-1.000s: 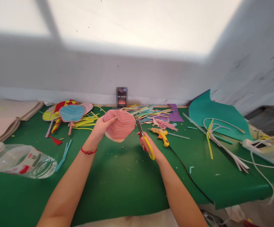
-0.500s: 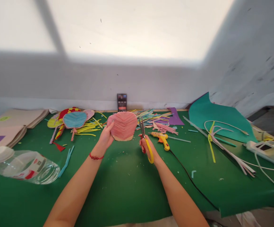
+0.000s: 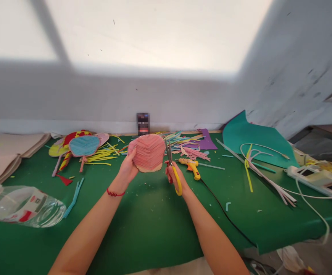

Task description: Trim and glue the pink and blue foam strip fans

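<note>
A rounded pink piece covered in strips laid in a V pattern [image 3: 149,153] is pinched at its left edge by my left hand [image 3: 128,169]. A tan edge shows along its bottom. My right hand [image 3: 176,178] grips a pair of scissors with yellow and red handles [image 3: 178,181]. Their blades point up beside the right edge of the pink piece, slightly parted; I cannot tell whether they touch it. Just right of the scissors lies a yellow hot glue gun [image 3: 191,167] with a black cord.
Loose coloured strips [image 3: 180,141] lie behind the pink piece, below a phone [image 3: 143,124] at the wall. Finished leaf-like shapes [image 3: 84,146], a plastic bottle [image 3: 28,204] and cardboard [image 3: 17,143] are left. Teal sheet [image 3: 257,143], white cables and a power strip [image 3: 311,181] stand right.
The view has turned slightly right, so the things on the table sit farther left. The pink piece is tilted a little, and both hands keep their holds.
</note>
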A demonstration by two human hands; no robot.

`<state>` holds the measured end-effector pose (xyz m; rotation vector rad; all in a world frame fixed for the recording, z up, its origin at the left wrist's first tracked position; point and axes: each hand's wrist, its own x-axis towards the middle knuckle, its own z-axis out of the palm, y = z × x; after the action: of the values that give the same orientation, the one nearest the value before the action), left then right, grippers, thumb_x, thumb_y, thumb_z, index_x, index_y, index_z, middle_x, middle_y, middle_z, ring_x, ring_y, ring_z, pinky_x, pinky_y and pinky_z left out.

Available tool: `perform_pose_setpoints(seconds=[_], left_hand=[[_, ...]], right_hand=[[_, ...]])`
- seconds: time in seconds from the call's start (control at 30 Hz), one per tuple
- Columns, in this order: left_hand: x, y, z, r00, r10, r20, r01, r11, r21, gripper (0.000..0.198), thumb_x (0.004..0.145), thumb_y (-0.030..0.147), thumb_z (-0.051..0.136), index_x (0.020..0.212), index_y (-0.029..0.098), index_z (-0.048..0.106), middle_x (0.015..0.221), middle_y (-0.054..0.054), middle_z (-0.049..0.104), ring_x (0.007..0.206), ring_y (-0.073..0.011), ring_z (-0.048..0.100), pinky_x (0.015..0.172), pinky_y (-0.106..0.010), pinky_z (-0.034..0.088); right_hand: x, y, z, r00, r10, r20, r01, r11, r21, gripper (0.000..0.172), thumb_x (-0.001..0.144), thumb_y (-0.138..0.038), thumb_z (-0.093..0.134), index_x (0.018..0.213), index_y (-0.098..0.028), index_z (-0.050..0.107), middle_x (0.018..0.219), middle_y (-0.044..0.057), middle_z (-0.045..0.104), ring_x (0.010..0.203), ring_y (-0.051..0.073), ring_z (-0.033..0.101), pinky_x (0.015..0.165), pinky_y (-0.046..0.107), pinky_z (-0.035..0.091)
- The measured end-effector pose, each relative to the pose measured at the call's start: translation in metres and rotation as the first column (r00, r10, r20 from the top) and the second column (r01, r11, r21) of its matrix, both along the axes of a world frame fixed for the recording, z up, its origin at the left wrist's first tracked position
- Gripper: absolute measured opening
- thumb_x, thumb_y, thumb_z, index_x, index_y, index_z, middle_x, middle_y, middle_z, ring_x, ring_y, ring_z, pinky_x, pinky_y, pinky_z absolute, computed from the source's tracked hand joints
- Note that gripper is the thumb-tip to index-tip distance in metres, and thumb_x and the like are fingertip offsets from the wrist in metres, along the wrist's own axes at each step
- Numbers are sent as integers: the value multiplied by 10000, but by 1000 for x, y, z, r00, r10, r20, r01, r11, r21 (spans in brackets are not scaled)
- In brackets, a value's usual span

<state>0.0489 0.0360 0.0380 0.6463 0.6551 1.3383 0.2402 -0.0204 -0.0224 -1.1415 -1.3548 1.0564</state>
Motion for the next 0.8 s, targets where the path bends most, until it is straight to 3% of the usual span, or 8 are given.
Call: perform_pose_setpoints(seconds=[0.2, 0.37, 0.5, 0.8], left_hand=[[15, -12, -4, 997, -80, 23, 80, 997, 6, 333, 675, 339, 764, 972, 209, 688, 1083, -47, 721, 1173, -257, 579, 1002, -382, 472], [18, -18, -8, 988, -108, -108, 115, 991, 62, 459, 523, 212, 854, 955, 179, 704, 997, -72, 743, 1037, -288, 651, 942, -405, 505], [15, -16, -5, 993, -43, -112, 50, 997, 66, 428, 548, 262, 855, 941, 178, 708, 981, -68, 746, 954, -253, 678, 882, -363, 533], [11, -14, 1, 990, -30, -137, 39, 997, 68, 463, 490, 276, 885, 908, 168, 718, 962, -69, 749, 899, -242, 687, 821, -341, 556]], right_hand=[[-9, -6, 2, 998, 0, -59, -1, 1000, -6, 483, 838, -684, 397, 960, -219, 448, 558, -68, 444, 415, 85, 401, 403, 214, 352], [-11, -7, 7, 994, -1, -109, 0, 1000, -10, 493, 808, -726, 404, 838, -234, 390, 513, -78, 419, 396, 90, 404, 404, 228, 346], [-10, -5, 8, 991, -13, -133, 12, 1000, -7, 518, 790, -742, 411, 885, -234, 393, 533, -84, 408, 397, 86, 379, 401, 231, 336], [-7, -5, 6, 995, -13, -103, 19, 998, 59, 499, 817, -705, 405, 977, -234, 433, 619, -68, 436, 445, 80, 370, 419, 215, 339]])
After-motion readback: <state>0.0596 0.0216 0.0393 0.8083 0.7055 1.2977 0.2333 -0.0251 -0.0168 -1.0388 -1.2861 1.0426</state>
